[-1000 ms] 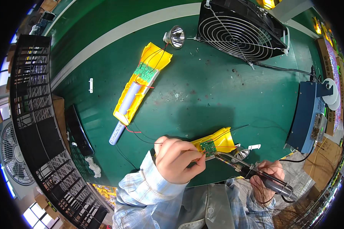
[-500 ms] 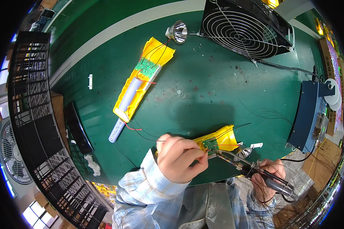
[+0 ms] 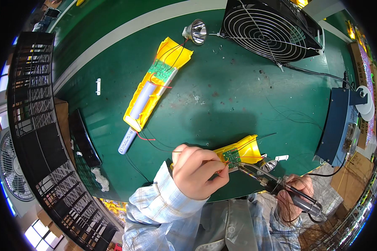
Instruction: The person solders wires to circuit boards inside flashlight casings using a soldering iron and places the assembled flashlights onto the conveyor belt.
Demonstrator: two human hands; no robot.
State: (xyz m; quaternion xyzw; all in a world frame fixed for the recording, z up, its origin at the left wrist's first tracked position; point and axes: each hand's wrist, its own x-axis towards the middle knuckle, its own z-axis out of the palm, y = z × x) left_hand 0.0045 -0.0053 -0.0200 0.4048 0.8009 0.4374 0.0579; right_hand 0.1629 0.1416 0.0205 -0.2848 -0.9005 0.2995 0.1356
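Left hand: the left hand [image 3: 195, 172] is curled, fingertips pinched at the small green board [image 3: 231, 156]; whether they grip a wire or only steady the work cannot be told.
Right hand: the right hand [image 3: 295, 201] is wrapped closed around a soldering iron [image 3: 276, 185], held low and slanted so its tip meets the board just beside the left fingertips.
Board: seated in an open yellow shell [image 3: 241, 151], which lies flat on the green bench [image 3: 222, 104], likely so the work stays put.
Reflector: a small silver one [image 3: 269, 166] rests just right of the shell.
Beyond the hands: a second shell [image 3: 157, 83] lies open, farther away, with a loose battery [image 3: 127, 140] at its near end.
Far edge: a fan [image 3: 272, 29] stands facing the work, probably to draw off fumes.
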